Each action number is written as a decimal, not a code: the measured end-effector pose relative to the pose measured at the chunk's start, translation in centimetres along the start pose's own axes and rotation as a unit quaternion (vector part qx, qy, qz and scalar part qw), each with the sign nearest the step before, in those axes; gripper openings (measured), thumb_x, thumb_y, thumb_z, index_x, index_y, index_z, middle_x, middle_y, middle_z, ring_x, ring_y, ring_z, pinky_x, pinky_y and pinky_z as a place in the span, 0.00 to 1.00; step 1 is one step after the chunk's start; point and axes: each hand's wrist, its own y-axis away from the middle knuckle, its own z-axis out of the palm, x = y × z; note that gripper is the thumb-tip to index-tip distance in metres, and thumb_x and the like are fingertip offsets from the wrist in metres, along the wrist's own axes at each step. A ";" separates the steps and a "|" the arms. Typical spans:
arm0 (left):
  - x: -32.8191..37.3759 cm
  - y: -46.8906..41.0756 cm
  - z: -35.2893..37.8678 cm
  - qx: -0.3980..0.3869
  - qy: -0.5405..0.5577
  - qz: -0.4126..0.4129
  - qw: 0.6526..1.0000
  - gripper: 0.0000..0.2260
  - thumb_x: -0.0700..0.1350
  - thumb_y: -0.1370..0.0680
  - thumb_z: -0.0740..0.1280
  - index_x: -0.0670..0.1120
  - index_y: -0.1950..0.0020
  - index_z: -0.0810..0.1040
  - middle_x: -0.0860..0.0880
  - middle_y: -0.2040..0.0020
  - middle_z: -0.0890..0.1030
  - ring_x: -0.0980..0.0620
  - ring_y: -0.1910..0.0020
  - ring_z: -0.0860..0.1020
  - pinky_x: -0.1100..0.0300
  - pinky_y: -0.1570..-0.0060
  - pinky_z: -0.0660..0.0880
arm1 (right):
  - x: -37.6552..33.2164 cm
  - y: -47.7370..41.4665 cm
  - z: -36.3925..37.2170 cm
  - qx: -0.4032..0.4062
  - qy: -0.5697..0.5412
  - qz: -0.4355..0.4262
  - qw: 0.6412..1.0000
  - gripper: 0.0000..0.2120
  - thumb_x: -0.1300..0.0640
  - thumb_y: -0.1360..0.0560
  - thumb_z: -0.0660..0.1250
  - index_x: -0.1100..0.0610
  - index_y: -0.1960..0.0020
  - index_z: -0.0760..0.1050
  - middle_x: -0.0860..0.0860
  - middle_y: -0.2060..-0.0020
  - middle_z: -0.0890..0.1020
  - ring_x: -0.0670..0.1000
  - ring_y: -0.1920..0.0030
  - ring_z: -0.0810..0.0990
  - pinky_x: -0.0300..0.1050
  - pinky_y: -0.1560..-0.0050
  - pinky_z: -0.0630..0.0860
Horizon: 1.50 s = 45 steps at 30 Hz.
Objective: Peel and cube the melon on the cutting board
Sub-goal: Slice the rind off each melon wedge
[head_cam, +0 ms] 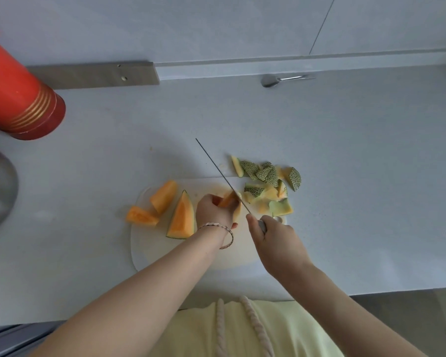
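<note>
Standing by the grey counter [345, 150], here's how it looks: the white cutting board [150, 251] sits right in front of the person. The unpeeled wedge [182, 219] is on its left half with two peeled chunks [164, 195] further left, and a heap of rind scraps [268, 186] is piled at the far right corner, spilling onto the counter. The melon piece being worked [227, 199] is mid-board under the left hand [214, 211], whose fingers curl over it from the near-left and pin it down. Its long axis seems to run away from the person, tilted a bit right. The knife [216, 166] lies almost along that same line, blade touching the piece's right flank, tip pointing far-left past the board edge. The right hand [273, 235] is wrapped tight round the handle just beside the piece at the near-right, wrist low, forearm angled in. I'd guess it's a rind-shaving stroke, so blade and fingertips are uncomfortably close.
</note>
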 end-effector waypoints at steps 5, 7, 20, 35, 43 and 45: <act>-0.2 -0.1 -0.1 0.018 0.018 0.006 1.000 0.15 0.51 0.29 0.71 0.42 0.56 0.72 0.49 0.64 0.75 0.50 0.71 0.77 0.59 0.72 0.79 | 0.7 -0.1 0.0 -0.006 -0.016 0.008 1.000 0.22 0.42 0.21 0.52 0.54 0.68 0.60 0.49 0.71 0.68 0.49 0.71 0.66 0.44 0.71 0.61; -0.2 -0.1 0.0 0.016 0.016 0.002 1.000 0.15 0.51 0.29 0.71 0.41 0.55 0.72 0.50 0.64 0.75 0.51 0.74 0.76 0.53 0.65 0.81 | 0.9 0.4 0.1 -0.012 -0.005 0.012 1.000 0.22 0.42 0.21 0.51 0.54 0.68 0.60 0.49 0.72 0.68 0.49 0.71 0.65 0.43 0.71 0.60; -2.0 -0.4 -0.6 0.014 0.051 -0.006 0.999 0.10 0.40 0.30 0.70 0.45 0.50 0.73 0.48 0.54 0.76 0.50 0.62 0.75 0.61 0.74 0.76 | 1.5 -2.8 0.6 -0.060 -0.081 0.039 0.994 0.24 0.42 0.20 0.49 0.58 0.67 0.60 0.54 0.70 0.70 0.52 0.65 0.68 0.43 0.68 0.66; -2.5 -1.1 -1.5 -0.032 0.002 0.052 0.998 0.17 0.36 0.25 0.65 0.44 0.36 0.73 0.49 0.48 0.74 0.54 0.63 0.75 0.57 0.62 0.78 | 2.3 -4.3 1.1 -0.059 -0.304 0.122 0.943 0.23 0.42 0.21 0.52 0.58 0.65 0.65 0.49 0.79 0.65 0.48 0.80 0.62 0.38 0.76 0.62; -2.9 -0.6 -0.7 -0.052 -0.030 0.075 0.995 0.17 0.36 0.25 0.65 0.44 0.36 0.74 0.48 0.43 0.76 0.49 0.53 0.75 0.55 0.61 0.79 | 2.1 -2.6 0.6 -0.042 -0.253 0.116 0.960 0.23 0.43 0.20 0.52 0.59 0.63 0.67 0.52 0.76 0.67 0.49 0.78 0.65 0.38 0.78 0.63; -2.9 -0.6 -0.5 -0.044 -0.031 0.076 0.996 0.17 0.36 0.26 0.65 0.43 0.37 0.75 0.46 0.43 0.77 0.48 0.53 0.75 0.52 0.58 0.80 | 2.0 -2.3 0.7 -0.028 -0.237 0.108 0.965 0.23 0.43 0.20 0.51 0.61 0.62 0.66 0.55 0.73 0.68 0.51 0.76 0.66 0.38 0.78 0.64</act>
